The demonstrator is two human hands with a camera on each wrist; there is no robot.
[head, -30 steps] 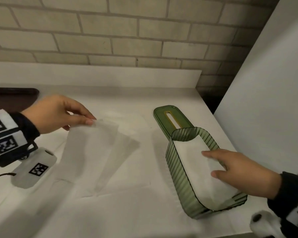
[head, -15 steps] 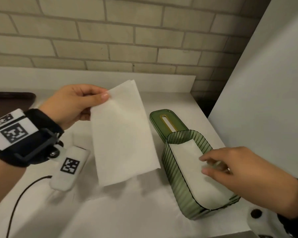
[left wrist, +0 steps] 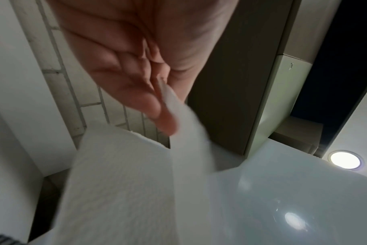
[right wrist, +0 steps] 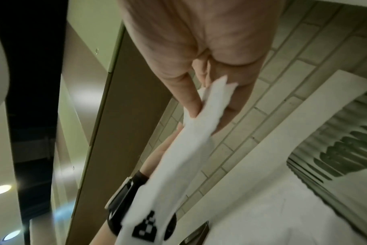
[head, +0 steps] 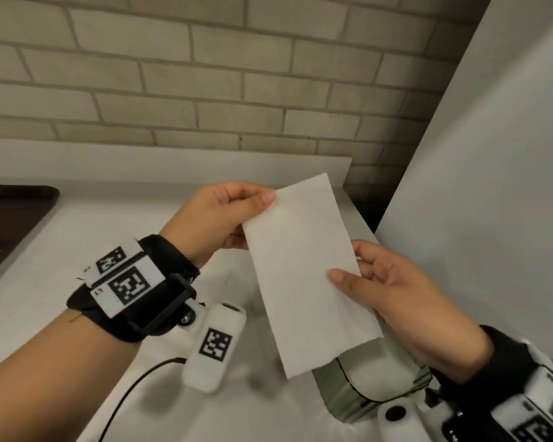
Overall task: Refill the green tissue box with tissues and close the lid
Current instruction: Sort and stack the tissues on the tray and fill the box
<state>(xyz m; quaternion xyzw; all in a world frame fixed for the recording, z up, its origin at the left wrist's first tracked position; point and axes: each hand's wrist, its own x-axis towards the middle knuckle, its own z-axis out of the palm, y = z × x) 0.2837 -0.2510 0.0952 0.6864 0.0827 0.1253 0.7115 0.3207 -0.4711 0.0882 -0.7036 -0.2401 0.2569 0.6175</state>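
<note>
A white folded tissue (head: pixel 304 269) hangs upright in the air above the counter. My left hand (head: pixel 221 218) pinches its top left corner between thumb and fingers. My right hand (head: pixel 393 291) pinches its right edge, thumb in front. In the left wrist view the tissue (left wrist: pixel 124 182) trails from the fingertips (left wrist: pixel 163 122). In the right wrist view the tissue (right wrist: pixel 199 129) sits between thumb and fingers. The green ribbed tissue box (head: pixel 342 393) stands below the tissue at lower right, white tissues inside, mostly covered by the sheet and my right wrist. Its lid is hidden.
A white counter (head: pixel 77 237) runs along a brick wall (head: pixel 205 74). A dark tray (head: pixel 10 215) lies at the far left. A tall white panel (head: pixel 492 186) stands close on the right. A cable (head: pixel 125 397) trails from my left wrist.
My left hand lifted a tissue off the counter and carried it right, above the box. My right hand left the tissues in the box and took hold of the sheet's right edge.
</note>
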